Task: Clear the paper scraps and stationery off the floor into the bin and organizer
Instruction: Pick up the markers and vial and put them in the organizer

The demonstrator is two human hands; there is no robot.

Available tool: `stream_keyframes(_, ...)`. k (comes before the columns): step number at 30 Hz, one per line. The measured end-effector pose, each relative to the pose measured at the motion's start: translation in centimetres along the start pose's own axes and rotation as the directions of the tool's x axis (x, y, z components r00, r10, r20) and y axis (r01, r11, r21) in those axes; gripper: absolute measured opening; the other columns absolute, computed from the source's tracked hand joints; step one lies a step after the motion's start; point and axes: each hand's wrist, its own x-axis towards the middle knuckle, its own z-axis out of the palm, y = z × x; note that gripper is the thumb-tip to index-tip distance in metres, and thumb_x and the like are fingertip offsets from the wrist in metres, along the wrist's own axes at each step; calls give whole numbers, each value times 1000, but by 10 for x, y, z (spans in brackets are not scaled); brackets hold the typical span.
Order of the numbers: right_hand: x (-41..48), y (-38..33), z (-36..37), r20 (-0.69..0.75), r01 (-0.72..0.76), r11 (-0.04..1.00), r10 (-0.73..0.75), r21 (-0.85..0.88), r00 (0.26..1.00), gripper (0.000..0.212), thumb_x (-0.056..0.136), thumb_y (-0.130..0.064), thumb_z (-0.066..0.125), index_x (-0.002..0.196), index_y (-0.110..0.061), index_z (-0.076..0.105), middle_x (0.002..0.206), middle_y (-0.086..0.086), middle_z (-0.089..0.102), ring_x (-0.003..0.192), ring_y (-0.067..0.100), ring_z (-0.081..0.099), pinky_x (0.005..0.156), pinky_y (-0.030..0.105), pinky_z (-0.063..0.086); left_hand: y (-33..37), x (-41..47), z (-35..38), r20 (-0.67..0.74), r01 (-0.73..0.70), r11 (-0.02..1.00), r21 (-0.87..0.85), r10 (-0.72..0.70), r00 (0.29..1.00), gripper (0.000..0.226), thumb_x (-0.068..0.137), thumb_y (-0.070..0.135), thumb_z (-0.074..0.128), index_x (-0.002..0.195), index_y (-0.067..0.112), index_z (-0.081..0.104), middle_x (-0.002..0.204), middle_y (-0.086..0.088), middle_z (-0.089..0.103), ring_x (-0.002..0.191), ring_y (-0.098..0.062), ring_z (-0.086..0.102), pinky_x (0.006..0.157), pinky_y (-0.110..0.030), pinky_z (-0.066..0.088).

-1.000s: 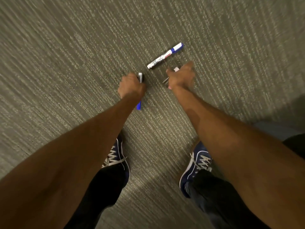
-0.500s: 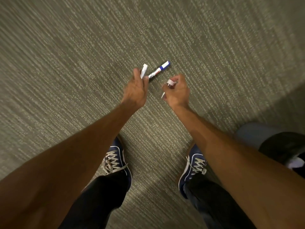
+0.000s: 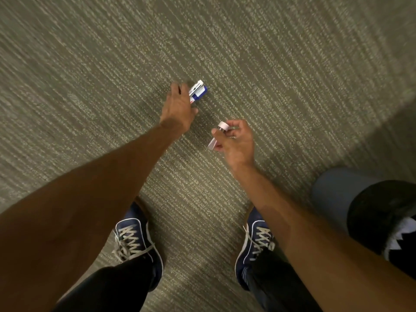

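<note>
Our left hand [image 3: 179, 106] grips a white pen [image 3: 198, 84] against a blue-capped white marker [image 3: 200, 95]; our right hand [image 3: 236, 143] pinches a white-capped clear tube [image 3: 220, 130], left of a grey bin [image 3: 331, 192].

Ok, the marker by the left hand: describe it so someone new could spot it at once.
On the carpet ahead of the shoes, find the left hand. At its fingertips is the marker, right beside the thin white pen that the hand holds. The marker is the fatter of the two, with a blue end and red print on its white barrel.
</note>
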Motion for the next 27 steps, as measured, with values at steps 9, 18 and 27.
stream_keyframes(9, -7, -2, -14, 3, -107, 994, 107, -25, 994, 27, 87, 2, 70, 107, -11, 59, 94, 9, 67, 66, 18, 68, 61, 37, 63, 1, 3, -11, 2, -37, 998, -58, 37, 999, 48, 99, 16, 56, 143, 10, 42, 132, -20, 52, 114, -30, 56, 92, -32, 51)
stream_keyframes(18, -59, -71, -18, 90, -122, 990, 115, 68, 989, 25, 93, 3, 61, 116, -7, 57, 101, 14, 63, 74, 25, 65, 64, 40, 61, 40, -85, -74, 71, 73, 845, -530, -41, 997, 15, 92, 24, 69, 104, 15, 67, 99, -4, 72, 88, -19, 68, 64, -12, 48)
stream_keyframes(27, -191, -184, -48, 208, -32, 997, 18, 67, 978, 21, 95, -1, 59, 116, -7, 59, 99, 13, 66, 76, 24, 67, 73, 46, 60, 106, -217, -184, 188, 200, 484, -852, -74, 979, 19, 104, 22, 49, 105, 16, 67, 90, -1, 68, 88, -13, 63, 80, -33, 52)
